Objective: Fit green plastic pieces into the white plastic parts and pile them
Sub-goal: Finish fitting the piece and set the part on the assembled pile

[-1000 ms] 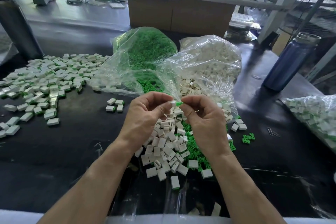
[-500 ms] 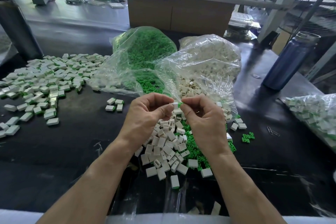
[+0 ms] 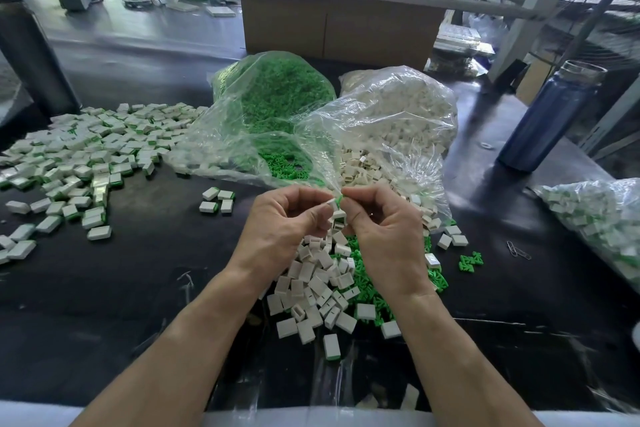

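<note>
The left hand pinches a white part and the right hand pinches a green piece at its mouth, both raised above the loose stock on the table. Both items appear light, stiff and smooth, so likely to slip; fingertip grips on the flat side faces look soundest. Finished units lie in the pile at left.

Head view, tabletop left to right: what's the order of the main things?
Pile of assembled pieces → small group of four assembled pieces → left hand → right hand → loose green pieces → paper clips → blue bottle → bag of finished pieces.
</note>
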`<state>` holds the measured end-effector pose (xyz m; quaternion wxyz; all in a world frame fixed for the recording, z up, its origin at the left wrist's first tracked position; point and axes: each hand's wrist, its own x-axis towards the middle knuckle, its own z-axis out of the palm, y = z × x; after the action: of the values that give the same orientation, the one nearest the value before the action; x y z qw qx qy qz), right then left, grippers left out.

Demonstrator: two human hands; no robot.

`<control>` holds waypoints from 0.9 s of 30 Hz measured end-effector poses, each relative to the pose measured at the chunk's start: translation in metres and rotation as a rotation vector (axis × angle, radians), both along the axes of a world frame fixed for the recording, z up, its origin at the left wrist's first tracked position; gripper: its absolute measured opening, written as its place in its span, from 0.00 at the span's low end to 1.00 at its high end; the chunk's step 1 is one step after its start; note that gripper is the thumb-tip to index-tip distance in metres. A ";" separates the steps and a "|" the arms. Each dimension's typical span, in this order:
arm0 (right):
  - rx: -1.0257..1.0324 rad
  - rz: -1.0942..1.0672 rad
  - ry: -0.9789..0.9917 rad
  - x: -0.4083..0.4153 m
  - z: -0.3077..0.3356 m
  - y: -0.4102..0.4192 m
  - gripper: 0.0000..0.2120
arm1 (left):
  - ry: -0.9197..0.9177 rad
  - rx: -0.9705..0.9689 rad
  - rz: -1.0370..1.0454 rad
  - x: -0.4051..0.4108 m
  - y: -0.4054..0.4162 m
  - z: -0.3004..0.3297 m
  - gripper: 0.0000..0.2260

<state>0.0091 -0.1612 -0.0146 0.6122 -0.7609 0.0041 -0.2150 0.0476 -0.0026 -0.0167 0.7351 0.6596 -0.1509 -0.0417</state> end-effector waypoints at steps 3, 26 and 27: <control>0.001 -0.010 0.004 0.001 -0.003 0.001 0.06 | -0.004 0.021 -0.003 -0.001 0.000 0.000 0.05; 0.077 -0.040 0.006 0.000 0.000 0.011 0.06 | -0.092 0.128 0.083 -0.007 -0.005 0.003 0.02; 0.095 -0.047 0.003 0.000 0.001 0.013 0.05 | -0.087 0.106 0.099 -0.007 -0.006 0.003 0.02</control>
<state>0.0094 -0.1486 -0.0141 0.6423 -0.7310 0.0331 -0.2281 0.0410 -0.0085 -0.0135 0.6931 0.7053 -0.1477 0.0153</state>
